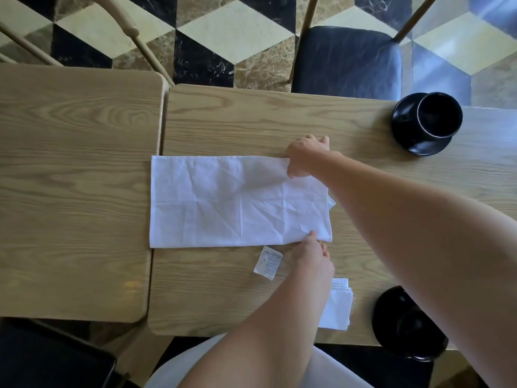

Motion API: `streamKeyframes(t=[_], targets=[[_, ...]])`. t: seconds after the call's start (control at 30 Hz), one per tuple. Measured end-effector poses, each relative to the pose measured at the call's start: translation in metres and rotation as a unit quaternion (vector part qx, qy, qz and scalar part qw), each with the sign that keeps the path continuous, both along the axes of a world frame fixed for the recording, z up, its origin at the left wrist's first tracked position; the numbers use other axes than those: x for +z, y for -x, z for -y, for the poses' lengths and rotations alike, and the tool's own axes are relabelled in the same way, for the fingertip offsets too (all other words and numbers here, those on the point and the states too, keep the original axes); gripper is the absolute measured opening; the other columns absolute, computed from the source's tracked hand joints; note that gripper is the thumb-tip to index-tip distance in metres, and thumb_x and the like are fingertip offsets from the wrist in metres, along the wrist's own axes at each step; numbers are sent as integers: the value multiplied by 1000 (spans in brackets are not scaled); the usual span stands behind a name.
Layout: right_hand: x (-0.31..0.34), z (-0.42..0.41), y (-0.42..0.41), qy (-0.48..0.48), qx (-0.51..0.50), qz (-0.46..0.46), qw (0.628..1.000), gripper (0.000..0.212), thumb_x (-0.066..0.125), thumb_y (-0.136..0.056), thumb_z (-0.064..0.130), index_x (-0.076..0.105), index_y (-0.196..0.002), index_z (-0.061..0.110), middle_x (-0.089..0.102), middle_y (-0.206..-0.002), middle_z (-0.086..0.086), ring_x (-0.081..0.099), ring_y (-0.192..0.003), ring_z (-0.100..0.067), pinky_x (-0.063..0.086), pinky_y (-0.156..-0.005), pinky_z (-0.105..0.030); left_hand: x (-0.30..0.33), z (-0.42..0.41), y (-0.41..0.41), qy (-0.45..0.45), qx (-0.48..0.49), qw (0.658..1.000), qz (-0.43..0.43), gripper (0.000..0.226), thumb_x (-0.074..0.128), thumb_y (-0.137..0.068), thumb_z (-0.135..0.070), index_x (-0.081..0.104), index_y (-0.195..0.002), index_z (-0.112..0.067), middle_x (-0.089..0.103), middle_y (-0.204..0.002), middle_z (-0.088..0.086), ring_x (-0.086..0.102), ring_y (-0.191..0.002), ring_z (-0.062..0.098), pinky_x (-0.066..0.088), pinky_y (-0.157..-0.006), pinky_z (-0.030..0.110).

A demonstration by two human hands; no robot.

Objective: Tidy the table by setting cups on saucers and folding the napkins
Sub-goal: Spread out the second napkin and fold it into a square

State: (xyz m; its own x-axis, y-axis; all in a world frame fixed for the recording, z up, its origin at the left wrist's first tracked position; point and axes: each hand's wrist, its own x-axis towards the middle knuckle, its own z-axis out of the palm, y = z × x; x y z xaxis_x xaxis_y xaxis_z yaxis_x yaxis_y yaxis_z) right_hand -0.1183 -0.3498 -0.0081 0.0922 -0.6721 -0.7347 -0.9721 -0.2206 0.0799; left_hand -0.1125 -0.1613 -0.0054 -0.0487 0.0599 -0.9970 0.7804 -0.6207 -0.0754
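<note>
Head view: both hands' fingers [313, 236] pinch the creased white napkin's [223, 203] right corners.

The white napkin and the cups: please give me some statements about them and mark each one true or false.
1. The white napkin lies spread flat on the table. True.
2. Both hands grip the napkin at its left edge. False: the right hand holds its far right corner and the left hand its near right corner.
3. The far black cup stands on a black saucer. True.
4. The small paper tag lies on top of the napkin. False: it lies on the bare table, just beside the napkin's near edge.
5. A folded white napkin lies near the table's front edge. True.
</note>
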Motion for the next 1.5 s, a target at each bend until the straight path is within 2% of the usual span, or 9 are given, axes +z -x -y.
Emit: streamKeyframes(t=[0.1,0.23,0.33,0.43,0.6,0.8,0.97,1.27,1.5], targets=[[23,4,1,-63,-35,25,997,26,69,-84,30,63,-102,13,59,-89,-3,58,-98,-31,40,-108,-49,19,0,-12,26,23,999,6,17,43,-92,-3,58,-96,-9,58,-83,8,49,-63,18,46,-73,29],[78,5,12,-107,-55,106,987,28,76,-84,34,71,-98,9,67,-91,-2,61,-79,-22,45,-60,-26,59,9,-59,130,36,991,-16,12,56,-90,2,65,-98,2,70,-82,16,67,-73,23,58,-68,28],[119,-8,22,-124,-135,190,965,27,76,-85,34,65,-71,13,59,-66,3,53,-55,-13,41,-50,-23,94,17,-107,204,34,978,-11,9,59,-89,7,64,-82,4,67,-62,12,69,-60,21,60,-58,26],[154,-29,28,-144,-324,323,878,20,75,-90,23,69,-74,13,63,-52,10,59,-43,-3,44,-41,-15,127,18,-151,278,5,961,2,18,60,-92,-2,64,-75,-6,64,-64,8,64,-49,15,54,-48,23],[198,-80,28,-87,-512,474,712,3,75,-88,15,73,-88,13,69,-77,-3,66,-67,-15,60,-56,-27,183,10,-207,393,-29,919,18,42,63,-94,-23,63,-51,-19,53,-53,-1,49,-45,12,44,-43,23],[238,-135,18,-108,-543,619,557,14,68,-89,17,62,-77,12,51,-62,-2,44,-43,-10,49,-49,-24,233,-3,-239,473,-56,879,33,38,66,-86,-24,53,-50,-22,42,-52,-2,42,-47,14,38,-47,24],[264,-131,18,-123,-529,683,488,25,72,-88,29,65,-64,21,53,-56,5,46,-45,-7,50,-56,-21,257,19,-250,518,-98,850,18,29,63,-89,-24,56,-61,-19,53,-55,0,51,-48,15,46,-48,25],[273,-62,14,-27,-587,690,423,17,63,-97,12,64,-80,14,60,-72,0,59,-55,-9,53,-53,-18,276,114,-234,505,-165,845,59,17,55,-95,-16,59,-78,-12,59,-67,4,57,-58,16,49,-55,25],[284,-80,21,11,-527,741,416,11,60,-97,12,64,-87,16,65,-66,5,60,-54,-5,51,-55,-17,288,111,-238,573,-163,798,90,9,61,-93,-16,64,-87,-10,63,-68,6,59,-58,17,50,-55,27]])
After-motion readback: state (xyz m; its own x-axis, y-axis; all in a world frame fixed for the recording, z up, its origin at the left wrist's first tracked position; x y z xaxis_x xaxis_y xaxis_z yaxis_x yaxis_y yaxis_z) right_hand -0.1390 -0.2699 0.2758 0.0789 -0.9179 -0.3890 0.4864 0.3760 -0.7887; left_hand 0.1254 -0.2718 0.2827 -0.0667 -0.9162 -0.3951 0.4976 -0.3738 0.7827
